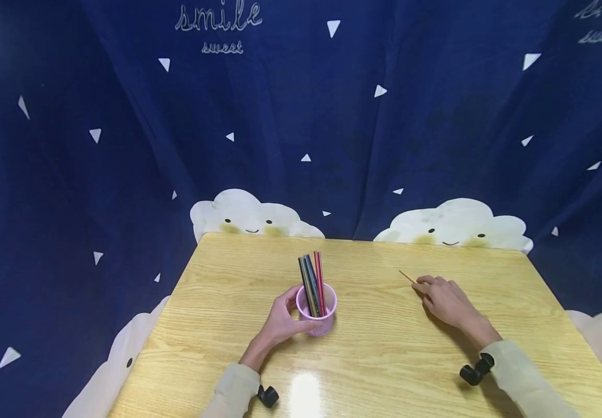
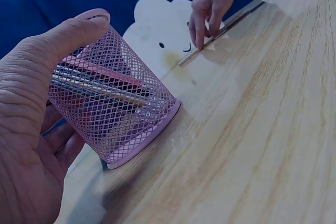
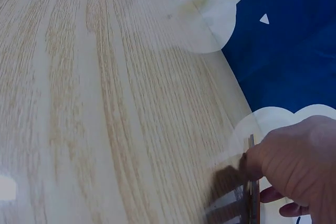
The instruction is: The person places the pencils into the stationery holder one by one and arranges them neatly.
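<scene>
My left hand (image 1: 283, 318) grips a pink mesh pen cup (image 1: 325, 324) around its side, the thumb reaching across the front near the rim. Several thin pencils (image 1: 311, 284), dark and red, lean inside the cup, and the mesh shows their lower ends in the left wrist view. Farther right, my right hand (image 1: 447, 302) pinches a thin yellowish pencil (image 1: 407, 276) low over the table. One end of this pencil sticks out past the fingertips toward the back left. In the right wrist view the hand hides part of the pencil (image 3: 252, 182).
The light wood-grain table (image 1: 374, 360) reaches back to a dark blue curtain (image 1: 301, 104) printed with white triangles and clouds. Black wrist cameras sit on both forearms. A bright light reflection (image 1: 305, 395) lies at the front of the table.
</scene>
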`<state>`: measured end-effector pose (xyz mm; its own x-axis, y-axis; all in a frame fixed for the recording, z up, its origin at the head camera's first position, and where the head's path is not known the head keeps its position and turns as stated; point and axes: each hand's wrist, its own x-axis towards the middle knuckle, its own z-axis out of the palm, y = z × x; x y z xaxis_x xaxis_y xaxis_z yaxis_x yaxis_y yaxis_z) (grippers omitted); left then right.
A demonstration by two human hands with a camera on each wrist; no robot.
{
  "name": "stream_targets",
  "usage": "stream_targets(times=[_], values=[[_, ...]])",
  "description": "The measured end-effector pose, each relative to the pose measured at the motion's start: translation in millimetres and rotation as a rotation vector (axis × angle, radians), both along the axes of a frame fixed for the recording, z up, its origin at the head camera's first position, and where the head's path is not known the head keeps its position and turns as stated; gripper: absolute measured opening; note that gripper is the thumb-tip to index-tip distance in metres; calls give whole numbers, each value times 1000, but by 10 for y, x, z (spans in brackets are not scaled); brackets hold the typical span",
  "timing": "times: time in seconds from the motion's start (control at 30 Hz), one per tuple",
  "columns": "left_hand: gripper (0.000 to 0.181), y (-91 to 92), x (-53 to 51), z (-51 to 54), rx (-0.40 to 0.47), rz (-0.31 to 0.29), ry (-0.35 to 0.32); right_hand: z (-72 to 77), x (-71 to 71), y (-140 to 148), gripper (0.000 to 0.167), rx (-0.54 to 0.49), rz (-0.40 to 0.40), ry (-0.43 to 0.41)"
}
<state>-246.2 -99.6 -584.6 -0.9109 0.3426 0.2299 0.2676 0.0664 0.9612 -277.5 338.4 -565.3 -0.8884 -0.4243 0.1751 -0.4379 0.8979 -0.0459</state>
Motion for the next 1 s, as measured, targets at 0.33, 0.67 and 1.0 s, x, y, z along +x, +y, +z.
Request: stream_targets(times=[0.33, 0.67, 1.0], values=[[86, -4, -6, -10, 5, -6, -2, 132, -20, 64, 54, -27, 72, -127], [86, -2, -5, -18, 0, 0, 13, 121, -58, 73, 55, -38, 40, -176], [85, 4, -3, 9, 4, 1, 2, 53, -89, 46, 53, -59, -1, -160]])
